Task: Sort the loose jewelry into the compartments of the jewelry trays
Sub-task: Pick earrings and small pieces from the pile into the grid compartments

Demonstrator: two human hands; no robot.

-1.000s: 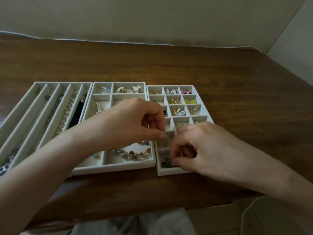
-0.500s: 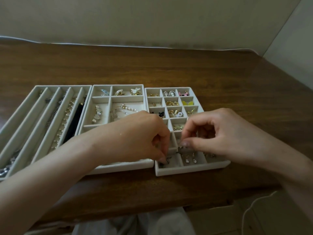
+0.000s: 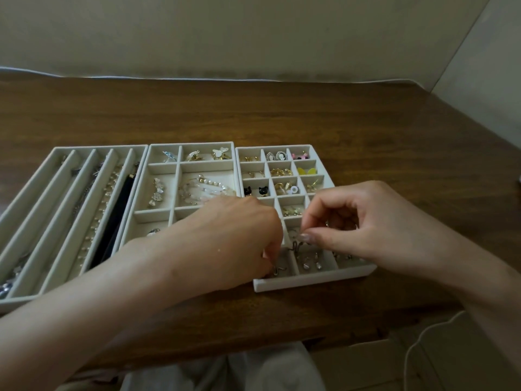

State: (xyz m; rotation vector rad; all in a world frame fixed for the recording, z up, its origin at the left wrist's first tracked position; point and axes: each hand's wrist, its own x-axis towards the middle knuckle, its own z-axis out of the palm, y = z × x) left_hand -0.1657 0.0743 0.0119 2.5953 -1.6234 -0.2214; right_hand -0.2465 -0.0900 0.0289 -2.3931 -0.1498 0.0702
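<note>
Three pale jewelry trays sit side by side on our wooden table, and both our hands work over the near end of the grid tray on the right. Our right hand pinches a dark wavy piece between thumb and forefinger, so that it hangs just above the divider behind the nearest row. Our left hand curls down into the near-left compartment, fingertips at a second wavy piece lying there; we cannot tell whether they grip it or only touch it. A pearl bracelet lies in the middle tray.
</note>
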